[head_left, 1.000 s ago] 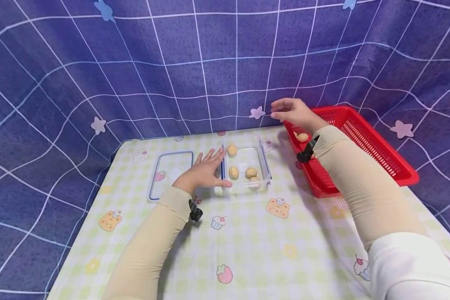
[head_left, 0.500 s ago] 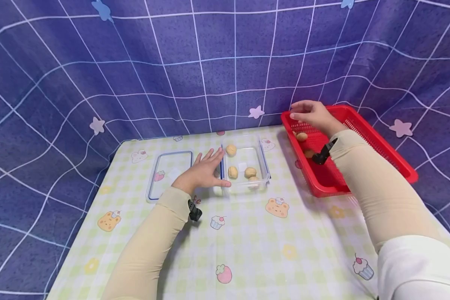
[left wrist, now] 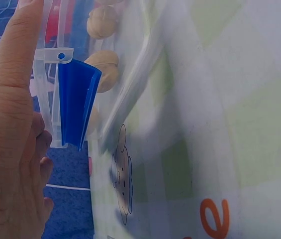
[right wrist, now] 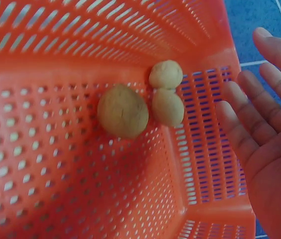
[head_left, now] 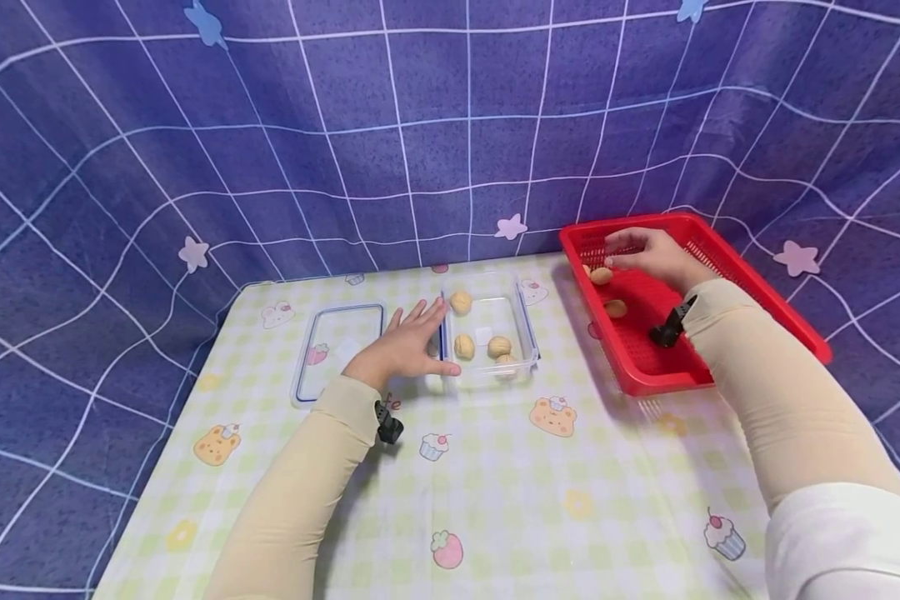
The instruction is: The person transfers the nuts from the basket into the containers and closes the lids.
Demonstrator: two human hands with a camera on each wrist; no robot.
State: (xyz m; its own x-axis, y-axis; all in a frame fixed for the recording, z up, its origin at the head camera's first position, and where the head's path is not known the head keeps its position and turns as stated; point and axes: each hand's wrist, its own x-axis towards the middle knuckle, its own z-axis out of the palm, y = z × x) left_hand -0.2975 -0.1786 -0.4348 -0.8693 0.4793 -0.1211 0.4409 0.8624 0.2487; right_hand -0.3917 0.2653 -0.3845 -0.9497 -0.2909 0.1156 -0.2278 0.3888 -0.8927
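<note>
My left hand [head_left: 401,346] is spread, its fingers and thumb against the left side of a clear plastic food container [head_left: 495,312]. Several walnuts [head_left: 461,302] lie inside that container. The left wrist view shows a blue latch flap [left wrist: 75,102] hanging down beside the thumb. Over the far left part of a red plastic basket [head_left: 765,312] is my right hand [head_left: 656,257], its fingers loosely bent with nothing between them. In the right wrist view three walnuts [right wrist: 123,111] lie in the basket, apart from the fingers; two of them touch in the corner.
A clear lid with a blue seal [head_left: 339,333] lies flat left of the container. A patterned checked cloth [head_left: 510,500] covers the table. Behind it hangs a blue curtain [head_left: 345,150] with white grid lines. Black cameras [head_left: 388,423] are strapped to both wrists.
My right hand has moved right and down, from beyond the basket's left rim to over its inside. The left hand and the container have stayed where they were.
</note>
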